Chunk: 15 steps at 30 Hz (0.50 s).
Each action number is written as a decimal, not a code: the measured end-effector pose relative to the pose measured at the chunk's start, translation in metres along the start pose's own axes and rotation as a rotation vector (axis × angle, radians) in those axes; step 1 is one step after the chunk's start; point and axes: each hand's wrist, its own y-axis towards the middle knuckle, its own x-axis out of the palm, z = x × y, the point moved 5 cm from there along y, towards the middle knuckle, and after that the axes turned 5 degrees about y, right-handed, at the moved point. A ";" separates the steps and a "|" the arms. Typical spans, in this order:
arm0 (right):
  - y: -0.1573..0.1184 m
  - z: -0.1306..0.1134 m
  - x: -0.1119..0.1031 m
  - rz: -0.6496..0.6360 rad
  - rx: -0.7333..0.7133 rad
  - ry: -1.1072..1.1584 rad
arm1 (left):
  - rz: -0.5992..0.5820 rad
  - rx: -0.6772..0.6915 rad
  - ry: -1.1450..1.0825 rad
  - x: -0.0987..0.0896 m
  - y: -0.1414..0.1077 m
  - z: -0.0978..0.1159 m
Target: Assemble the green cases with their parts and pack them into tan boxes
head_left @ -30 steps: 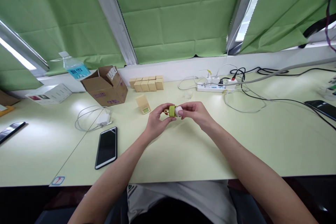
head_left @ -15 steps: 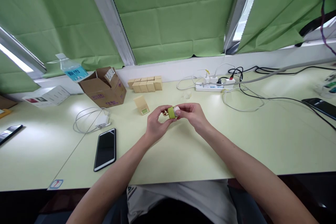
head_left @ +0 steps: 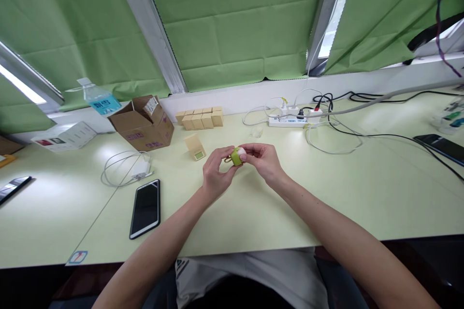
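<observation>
Above the table, both hands meet around a small green case [head_left: 236, 156] with a cord-like loop on its left side. My left hand [head_left: 218, 174] is closed on the green case, thumb below and fingers on top. At its right end is a rounded white piece [head_left: 241, 152], pinched by the thumb and fingers of my right hand [head_left: 264, 160]. The white piece looks partly inside the case; its exact kind is hard to make out. An opened small cardboard box [head_left: 195, 147] with a green patch inside stands just beyond my left hand.
Several small cardboard boxes [head_left: 203, 118] stand in rows by the wall, left of a power strip [head_left: 286, 121] with cables. A carton [head_left: 145, 125], a bottle [head_left: 101, 99], a white charger [head_left: 140, 168] and a phone [head_left: 145, 207] are on the left. Another phone [head_left: 440, 146] lies far right.
The green case has turned slightly in my hands, showing more of its green side, and less of the white piece shows. The camera view has shifted a little.
</observation>
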 end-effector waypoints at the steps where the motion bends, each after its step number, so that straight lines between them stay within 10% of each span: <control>1: 0.000 0.001 0.000 0.004 0.001 0.006 | 0.004 0.004 -0.006 0.000 0.000 0.000; 15: -0.002 0.006 0.002 0.010 -0.024 0.056 | 0.004 -0.054 -0.027 0.000 -0.002 -0.007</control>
